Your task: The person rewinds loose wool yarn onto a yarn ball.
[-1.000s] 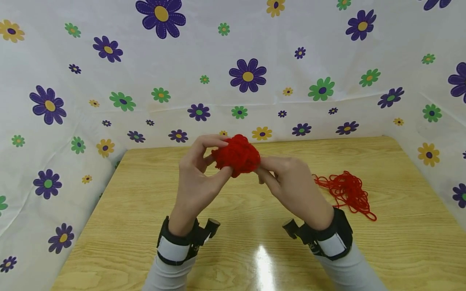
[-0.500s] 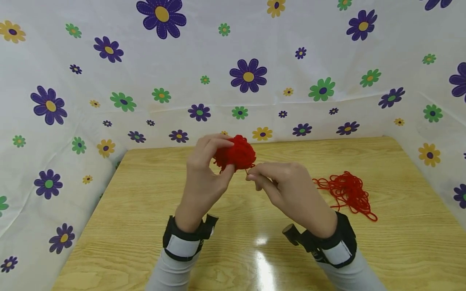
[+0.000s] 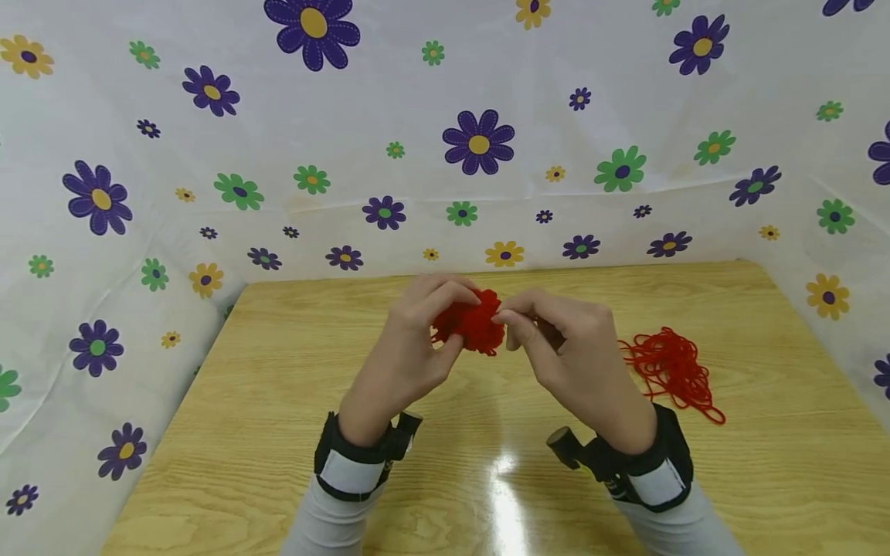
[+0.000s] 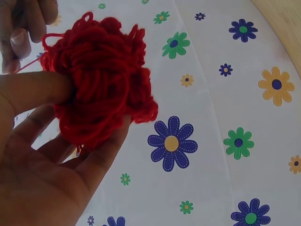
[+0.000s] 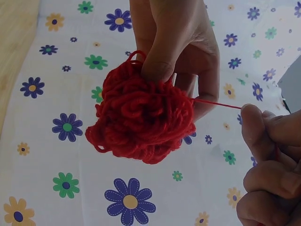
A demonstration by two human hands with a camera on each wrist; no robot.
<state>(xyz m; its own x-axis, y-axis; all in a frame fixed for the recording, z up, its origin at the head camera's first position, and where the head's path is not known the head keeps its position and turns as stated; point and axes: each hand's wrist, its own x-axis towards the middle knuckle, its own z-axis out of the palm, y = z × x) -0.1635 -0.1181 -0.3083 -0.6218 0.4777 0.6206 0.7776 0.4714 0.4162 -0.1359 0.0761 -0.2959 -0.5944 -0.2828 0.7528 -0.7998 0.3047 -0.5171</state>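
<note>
Red yarn ball (image 3: pixel 481 323) is held up in the air between the two hands, above the far half of the wooden tabletop (image 3: pixel 202 463). The left hand (image 3: pixel 413 347) is clamped on it, the thumb pressed into the near side and the fingers curled round the other. The right hand (image 3: pixel 573 351) is closed on a single red strand (image 5: pixel 216 102), pinched between thumb and forefinger, its other fingers folded in. From the right wrist, that strand runs thin and straight from the ball to the pinching fingertips, with a gap between ball and right hand. The ball is lumpy and uneven, its windings crossing in several directions, and small loops stick out round its edge. To the right of the right hand, a loose red yarn heap (image 3: pixel 674 367) lies tangled on the tabletop, one strand of it reaching left until the right hand and wrist hide it. Both wrists wear black straps with a pale patch, below them light grey sleeves (image 3: pixel 327 525). Behind the tabletop and at its sides hangs a white cloth (image 3: pixel 389 93) printed with purple, green and yellow flowers.
</note>
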